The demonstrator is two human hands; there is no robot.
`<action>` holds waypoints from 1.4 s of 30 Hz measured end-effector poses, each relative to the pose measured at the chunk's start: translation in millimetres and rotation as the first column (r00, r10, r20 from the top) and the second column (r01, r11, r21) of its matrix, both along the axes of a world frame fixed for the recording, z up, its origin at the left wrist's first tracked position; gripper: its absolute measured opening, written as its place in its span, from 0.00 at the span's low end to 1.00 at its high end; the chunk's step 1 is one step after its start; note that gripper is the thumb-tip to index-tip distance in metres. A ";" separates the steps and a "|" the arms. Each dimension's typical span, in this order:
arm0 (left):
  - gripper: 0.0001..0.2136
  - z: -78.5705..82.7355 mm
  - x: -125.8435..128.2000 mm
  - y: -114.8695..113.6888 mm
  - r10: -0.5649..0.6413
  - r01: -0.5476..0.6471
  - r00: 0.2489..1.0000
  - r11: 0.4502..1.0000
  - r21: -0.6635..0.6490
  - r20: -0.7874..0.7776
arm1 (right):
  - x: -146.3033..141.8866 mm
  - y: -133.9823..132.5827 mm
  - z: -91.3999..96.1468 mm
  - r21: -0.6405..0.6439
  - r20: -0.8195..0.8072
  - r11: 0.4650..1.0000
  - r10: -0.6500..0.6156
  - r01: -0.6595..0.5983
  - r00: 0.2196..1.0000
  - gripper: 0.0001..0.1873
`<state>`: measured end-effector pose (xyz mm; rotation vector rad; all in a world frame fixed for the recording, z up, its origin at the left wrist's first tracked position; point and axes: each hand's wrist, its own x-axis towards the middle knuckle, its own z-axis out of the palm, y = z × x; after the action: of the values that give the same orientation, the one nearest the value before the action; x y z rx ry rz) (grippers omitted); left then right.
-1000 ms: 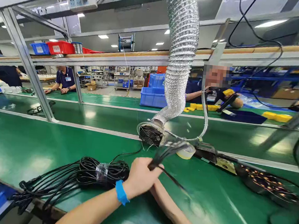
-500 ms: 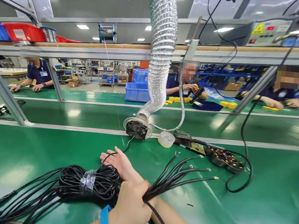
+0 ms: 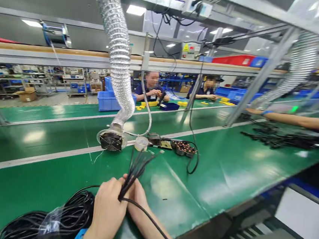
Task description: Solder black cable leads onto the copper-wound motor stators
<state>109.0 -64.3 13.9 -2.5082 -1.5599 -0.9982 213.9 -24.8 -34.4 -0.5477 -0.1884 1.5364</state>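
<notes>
My left hand [image 3: 108,203], with a blue band at the wrist, is closed round a bunch of black cables [image 3: 135,171]. Their thin ends fan upward, blurred by motion. One black cable trails from the grip across my right forearm to the lower right. Close behind the bunch is my right hand [image 3: 138,195]; its fingers are mostly hidden by the left hand and the cables, so I cannot tell whether it grips them. To the left lies a coiled black cable bundle [image 3: 79,207], wrapped with clear plastic film [image 3: 51,222] and partly cut off by the frame.
A fan [image 3: 110,141] on a silver duct [image 3: 120,55] stands ahead. Beside it are a clear tape roll [image 3: 141,143] and round containers with copper-coloured tips [image 3: 185,148]. At right, a co-worker's arm [image 3: 297,119] reaches over black cables [image 3: 284,139]. Two people sit across the bench.
The view has swung right. My right hand, earlier stretched out palm up beyond the left, has drawn back beside the cable bunch. The cable ends now point more upward.
</notes>
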 end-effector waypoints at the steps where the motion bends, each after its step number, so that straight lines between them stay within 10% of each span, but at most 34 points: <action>1: 0.08 2.2 1.8 7.0 0.005 -0.005 0.999 1.000 0.005 -0.033 | -0.4 -9.2 2.4 0.016 -0.003 1.000 -0.015 0.015 1.000 0.10; 6: 0.08 -5.2 6.9 23.7 0.013 -0.026 0.980 0.998 -0.066 -0.198 | -9.4 -37.8 7.8 0.097 0.004 0.995 -0.030 0.029 1.000 0.23; 16: 0.13 -14.3 5.0 15.2 -0.117 0.029 0.941 0.963 -0.270 -0.317 | -3.1 -55.1 2.1 0.076 0.112 0.987 -0.150 0.142 0.982 0.15; 24: 0.10 -14.4 9.6 13.8 -0.140 -0.025 0.896 0.932 -0.362 -0.421 | -13.7 -77.5 2.1 -0.002 0.004 1.000 0.022 -0.022 1.000 0.11; 28: 0.11 -25.3 10.0 11.0 -0.134 0.012 0.871 0.967 -0.253 -0.472 | -8.4 -62.6 7.0 -0.142 -0.051 0.989 0.044 -0.050 0.998 0.11; 34: 0.16 -43.8 2.1 -7.9 -0.037 0.183 0.871 0.950 0.255 -0.489 | 7.1 -32.9 14.9 -0.322 -0.166 0.937 0.085 -0.135 0.982 0.12; 38: 0.15 -30.8 -46.1 -22.7 -0.154 0.300 0.913 0.880 0.367 -0.377 | 6.0 -26.9 10.3 -0.319 -0.176 0.946 0.003 -0.060 0.984 0.20; 42: 0.18 -13.6 -121.1 -18.7 0.001 0.074 0.972 0.948 0.311 -0.235 | 0.7 -26.1 4.8 -0.203 -0.182 0.979 -0.016 -0.021 0.983 0.25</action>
<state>-12.1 -83.0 0.3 -2.3370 -1.1846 -0.8431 214.6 -51.0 -29.5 -0.5640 0.1116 1.6087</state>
